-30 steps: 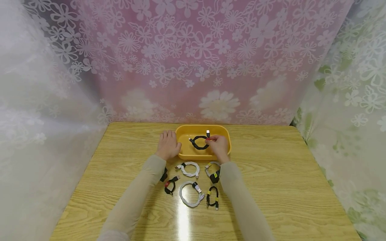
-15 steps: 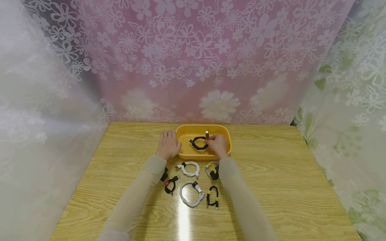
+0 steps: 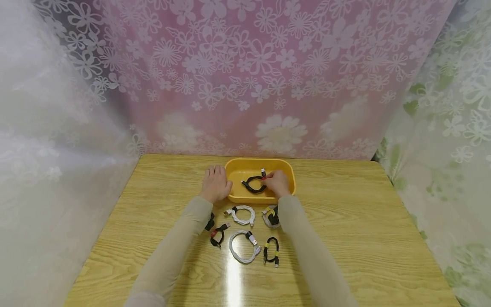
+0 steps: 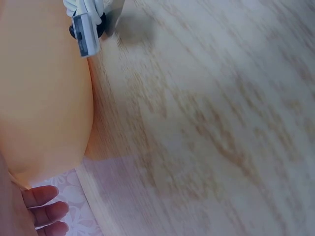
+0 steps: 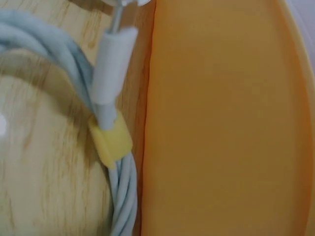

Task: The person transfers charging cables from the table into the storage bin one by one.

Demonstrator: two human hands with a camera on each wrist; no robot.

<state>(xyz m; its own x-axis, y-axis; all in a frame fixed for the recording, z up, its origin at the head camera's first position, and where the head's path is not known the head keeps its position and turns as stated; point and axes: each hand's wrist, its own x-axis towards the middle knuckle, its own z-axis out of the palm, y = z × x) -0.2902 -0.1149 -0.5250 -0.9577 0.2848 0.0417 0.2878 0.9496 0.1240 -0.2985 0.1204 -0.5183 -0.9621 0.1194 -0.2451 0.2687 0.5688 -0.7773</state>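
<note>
My right hand (image 3: 278,183) pinches a coiled black USB cable (image 3: 254,189) by its red tie, inside the yellow tray (image 3: 261,200). The cable's metal USB plug points away toward the back wall. Whether the coil touches the tray floor I cannot tell. At the tray's left end rests my left hand (image 3: 216,184), fingers extended and thumb at the rim. In the left wrist view its fingertips (image 4: 51,212) show beyond the tray wall (image 4: 44,108). The right wrist view shows no fingers, only a grey cable (image 5: 123,196) with a yellow tie beside the tray.
In front of the tray lie a white coiled cable (image 3: 243,221), a grey cable with a black tie (image 3: 235,256), a small black cable with a red tie (image 3: 217,242) and a black cable with yellow ties (image 3: 271,259). A dark item (image 3: 209,222) is partly hidden by the left sleeve.
My right hand and the black cable have shifted slightly down in the tray. The left hand stays at the tray's end. The whole head view has shifted a little.
</note>
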